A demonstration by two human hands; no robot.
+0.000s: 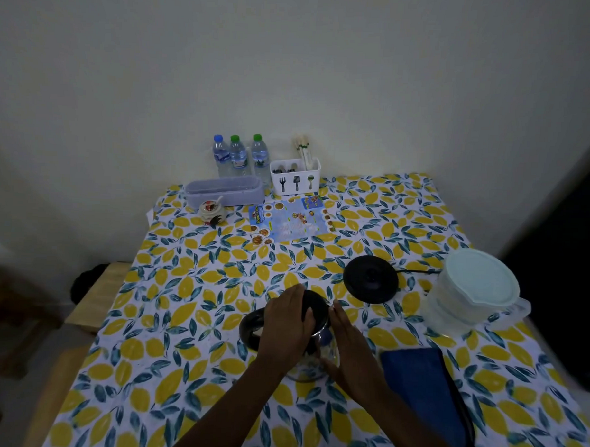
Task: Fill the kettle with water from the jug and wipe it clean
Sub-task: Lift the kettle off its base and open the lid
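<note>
Hands meet on the kettle [307, 367], standing on the lemon-print tablecloth [218, 287]: the left hand [288, 323] curls over its black lid [317, 307], the right hand [349, 352] lies straight-fingered against the glass just below. Glass looks slick and breakable; the black handle [248, 328], left of the grip, seems the surer hold. The jug [468, 296] stands well right.

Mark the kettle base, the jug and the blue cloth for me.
kettle base [371, 282], head view, centre of the black disc.
jug [479, 276], head view, middle of its pale lid.
blue cloth [418, 384], head view, middle of the folded fabric.
</note>
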